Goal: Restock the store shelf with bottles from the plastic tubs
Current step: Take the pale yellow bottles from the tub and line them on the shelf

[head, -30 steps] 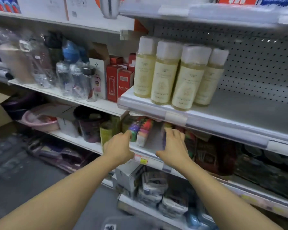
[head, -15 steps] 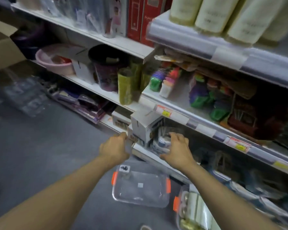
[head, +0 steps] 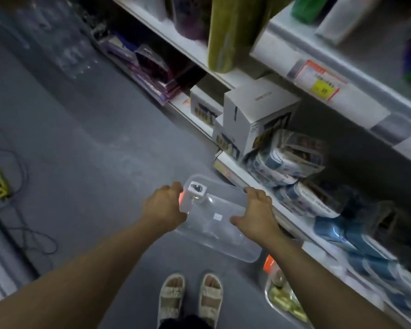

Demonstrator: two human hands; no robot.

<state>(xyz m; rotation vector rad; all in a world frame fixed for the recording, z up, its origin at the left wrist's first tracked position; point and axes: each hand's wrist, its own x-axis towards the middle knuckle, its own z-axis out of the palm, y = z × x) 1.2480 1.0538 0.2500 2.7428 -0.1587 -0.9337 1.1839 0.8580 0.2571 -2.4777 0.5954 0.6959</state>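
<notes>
hands: 2 | left hand point(head: 163, 205) and right hand point(head: 255, 213) fingers curled near clear tub point(head: 214, 224), grip unclear | tubs: 2, second tub point(head: 284, 295) near right holds bottles | floor point(head: 93, 162)

1. Two clear plastic tubs: an empty one point(head: 220, 224) and one with yellowish bottles point(head: 282, 298).
2. Two hands: left hand point(head: 163, 206), right hand point(head: 254, 216).
3. Two beige sandals point(head: 190, 298).
4. Three white cardboard boxes point(head: 254, 117).

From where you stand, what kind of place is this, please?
Most likely a shop aisle. Tiered white shelves carry boxed goods and packaged goods, a red and yellow price tag sits on a shelf edge, and clear plastic tubs stand on the grey floor.
</notes>
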